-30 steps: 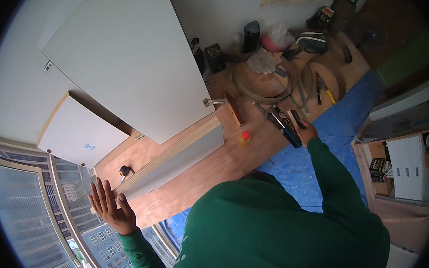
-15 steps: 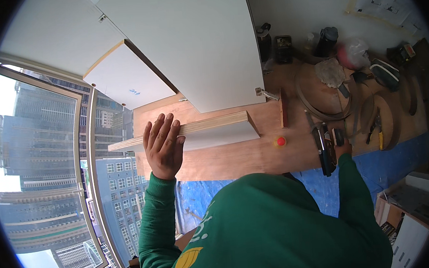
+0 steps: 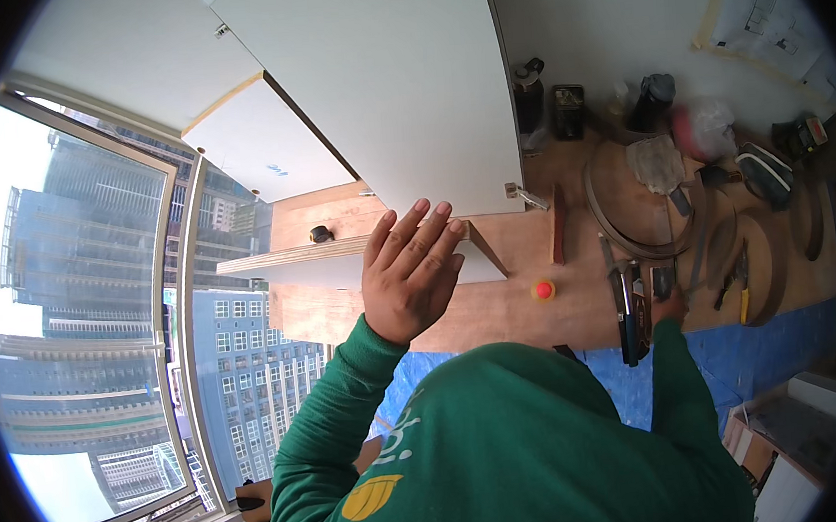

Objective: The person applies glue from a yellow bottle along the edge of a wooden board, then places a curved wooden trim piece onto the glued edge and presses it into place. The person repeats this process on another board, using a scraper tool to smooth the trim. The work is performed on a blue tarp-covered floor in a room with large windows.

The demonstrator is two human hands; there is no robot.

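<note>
My left hand (image 3: 410,279) lies with its fingers stretched out over the edge of a white-faced plywood board (image 3: 306,259). The board stands on edge on the wooden bench, its layered top edge showing. Over at the right, my right hand (image 3: 671,305) has its fingers closed around a dark, block-like thing (image 3: 664,279), whose kind I cannot make out. Just left of that hand lie long dark hand tools (image 3: 627,316). A small red and yellow round thing (image 3: 543,291) sits between the board and these tools.
Large white panels (image 3: 396,88) with hinges stand behind the board. A small black thing (image 3: 320,234) sits behind it. Coiled edging strips (image 3: 597,212), yellow-handled pliers (image 3: 745,287) and dark bottles (image 3: 656,99) crowd the right. A blue sheet (image 3: 733,336) hangs at the front; a window (image 3: 90,284) is at left.
My left hand has shifted rightward along the board toward its right end. The small black thing behind the board has come into sight. My right hand stays at the dark block-like thing.
</note>
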